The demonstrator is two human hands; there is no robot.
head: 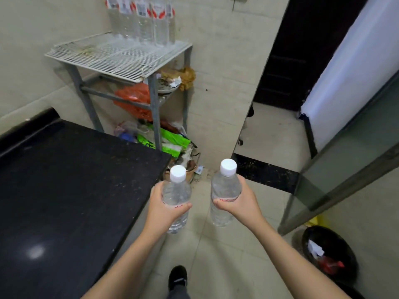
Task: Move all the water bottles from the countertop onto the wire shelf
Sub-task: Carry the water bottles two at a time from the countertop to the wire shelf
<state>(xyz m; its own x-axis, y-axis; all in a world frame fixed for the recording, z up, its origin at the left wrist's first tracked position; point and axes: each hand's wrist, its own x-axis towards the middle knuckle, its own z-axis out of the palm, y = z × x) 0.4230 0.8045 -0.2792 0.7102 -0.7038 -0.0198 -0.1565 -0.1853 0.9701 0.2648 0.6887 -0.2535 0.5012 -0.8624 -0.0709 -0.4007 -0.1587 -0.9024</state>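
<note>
My left hand [160, 207] grips a clear water bottle [177, 192] with a white cap, held upright over the floor just right of the black countertop [64, 180]. A second, matching water bottle [225, 186] stands upright in my right hand [243, 201]. Ahead stands the white wire shelf [103, 53] on grey metal legs. Several water bottles [142, 18] with red and white labels stand along its back right edge; their tops are cut off by the frame. The visible countertop carries no bottles.
Under the shelf lie an orange bag [135, 98], a dish of scraps [170, 84] and green packets [170, 141]. A black bin [328, 253] sits at the lower right beside a glass panel [345, 169]. Tiled floor lies between me and the shelf. My shoe [177, 277] shows below.
</note>
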